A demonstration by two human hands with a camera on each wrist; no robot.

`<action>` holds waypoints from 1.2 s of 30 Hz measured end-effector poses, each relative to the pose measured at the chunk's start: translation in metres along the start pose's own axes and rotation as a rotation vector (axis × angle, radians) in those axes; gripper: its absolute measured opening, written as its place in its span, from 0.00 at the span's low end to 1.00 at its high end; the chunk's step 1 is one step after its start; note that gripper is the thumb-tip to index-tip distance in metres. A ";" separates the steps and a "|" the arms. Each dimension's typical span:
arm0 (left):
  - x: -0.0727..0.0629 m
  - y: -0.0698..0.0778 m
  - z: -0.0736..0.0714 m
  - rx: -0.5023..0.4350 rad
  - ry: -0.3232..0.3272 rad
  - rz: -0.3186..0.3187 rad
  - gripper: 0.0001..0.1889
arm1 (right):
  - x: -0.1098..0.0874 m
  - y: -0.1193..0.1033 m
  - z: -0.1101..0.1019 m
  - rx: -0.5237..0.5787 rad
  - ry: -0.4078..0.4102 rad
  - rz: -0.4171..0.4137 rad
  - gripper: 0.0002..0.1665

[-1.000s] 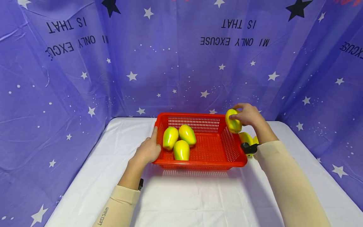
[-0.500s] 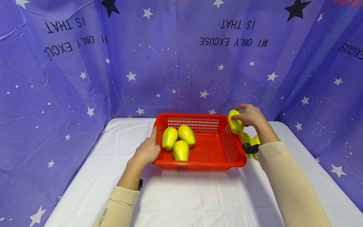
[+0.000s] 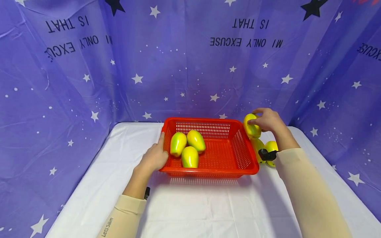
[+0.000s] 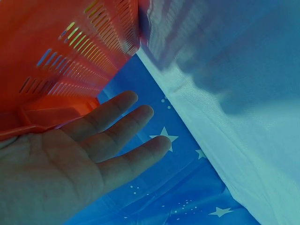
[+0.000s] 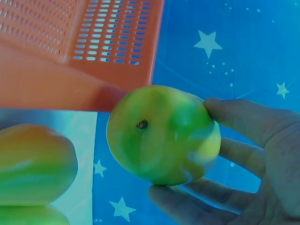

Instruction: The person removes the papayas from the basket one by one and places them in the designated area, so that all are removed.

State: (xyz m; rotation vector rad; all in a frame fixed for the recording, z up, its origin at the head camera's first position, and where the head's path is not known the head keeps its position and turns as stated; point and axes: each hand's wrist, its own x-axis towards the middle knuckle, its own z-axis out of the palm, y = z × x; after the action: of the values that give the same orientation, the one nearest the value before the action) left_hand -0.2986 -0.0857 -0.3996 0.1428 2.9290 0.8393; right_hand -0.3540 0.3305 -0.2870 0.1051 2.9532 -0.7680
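At centre-right, the right hand (image 3: 268, 119) pinches a probably slick mango (image 3: 251, 128), best held mid-body; the straight-fingered left hand (image 3: 154, 156) touches the basket (image 3: 212, 171).

three mangoes (image 3: 189, 151) inside the basket (image 3: 220, 153)

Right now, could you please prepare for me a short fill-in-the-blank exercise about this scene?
In the head view, the basket is ____ in colour.
Inside it lie exactly ____ mangoes.
The right hand holds just ____ mango.
In the head view, the left hand touches the basket's ____ end.

Missing words: red; three; one; left.
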 end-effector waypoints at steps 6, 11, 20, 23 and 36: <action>0.000 -0.001 -0.001 0.000 -0.002 0.004 0.44 | -0.001 0.007 -0.004 -0.006 0.016 -0.002 0.41; 0.000 -0.001 -0.002 0.002 -0.005 0.004 0.44 | -0.003 0.014 -0.007 -0.001 0.013 0.018 0.41; 0.000 -0.001 -0.002 -0.005 -0.011 -0.002 0.44 | -0.004 0.029 -0.011 -0.003 0.011 0.042 0.41; 0.001 -0.001 -0.003 -0.007 -0.011 -0.005 0.44 | -0.004 0.033 -0.012 -0.001 0.022 0.045 0.41; 0.001 0.000 -0.001 -0.003 -0.019 -0.006 0.44 | -0.012 0.056 -0.022 -0.001 0.045 0.096 0.42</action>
State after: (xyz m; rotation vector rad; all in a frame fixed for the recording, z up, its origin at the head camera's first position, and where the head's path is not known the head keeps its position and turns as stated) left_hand -0.3001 -0.0864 -0.3986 0.1414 2.9083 0.8374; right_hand -0.3386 0.3897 -0.2935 0.2648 2.9657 -0.7607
